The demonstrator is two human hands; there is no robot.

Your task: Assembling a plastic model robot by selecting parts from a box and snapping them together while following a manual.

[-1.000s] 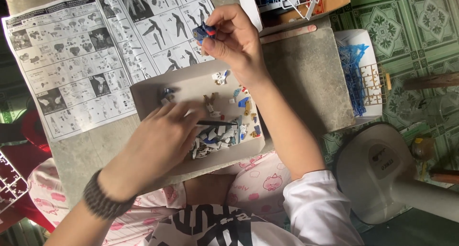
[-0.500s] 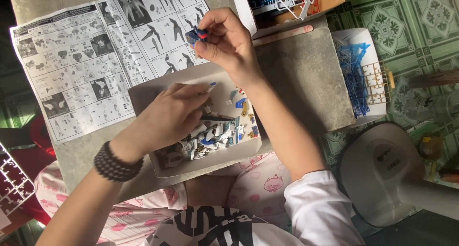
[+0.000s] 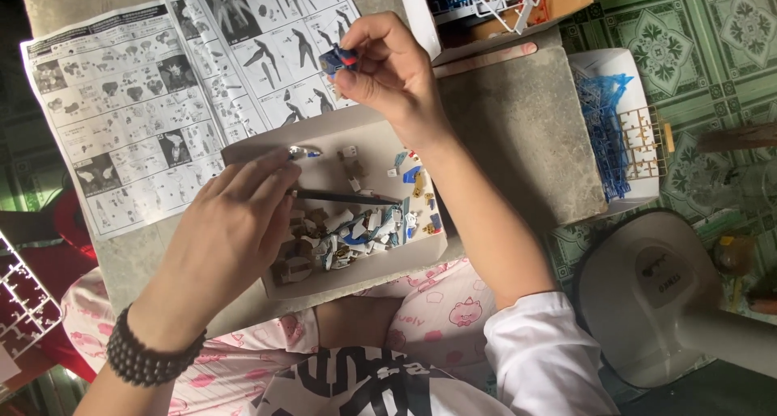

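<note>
Right hand [image 3: 392,72] w/ blue part [image 3: 337,59], axis left-right

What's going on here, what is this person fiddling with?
A person sits at a small stone table, building a plastic model kit. The right hand pinches a small blue and red part above the open instruction sheet. The left hand reaches into a shallow cardboard tray of loose parts, fingertips near a tiny piece, with a thin dark tool lying beside it.

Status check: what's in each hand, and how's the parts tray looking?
Right hand pinching small blue part above instruction sheet. Left hand over cardboard tray, fingers at thin dark tool. Loose model pieces piled in tray.
</note>
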